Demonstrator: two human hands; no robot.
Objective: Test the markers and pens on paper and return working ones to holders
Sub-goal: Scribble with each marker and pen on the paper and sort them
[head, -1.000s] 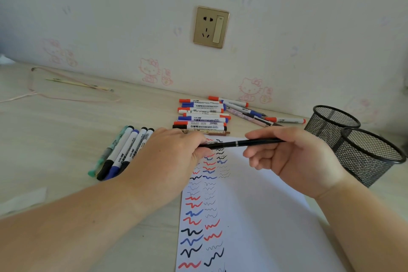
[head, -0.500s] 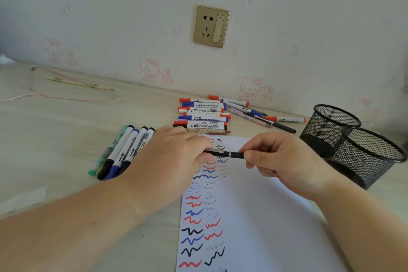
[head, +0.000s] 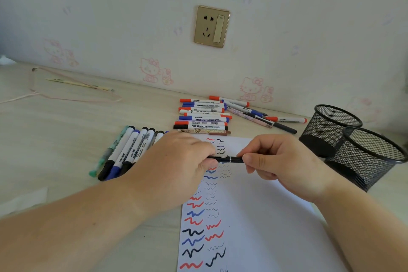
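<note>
Above the scribbled paper (head: 254,216), the left hand (head: 176,165) and right hand (head: 280,161) pinch opposite ends of a black pen (head: 229,159); two mesh holders (head: 353,146) stand right, apart.

Home desk, likely child's room: cartoon-cat wallpaper (head: 152,70) at 12 o'clock, gold wall socket (head: 212,26) above, pale wood desktop (head: 66,130), mesh holders (head: 353,141) at 3 o'clock.
</note>
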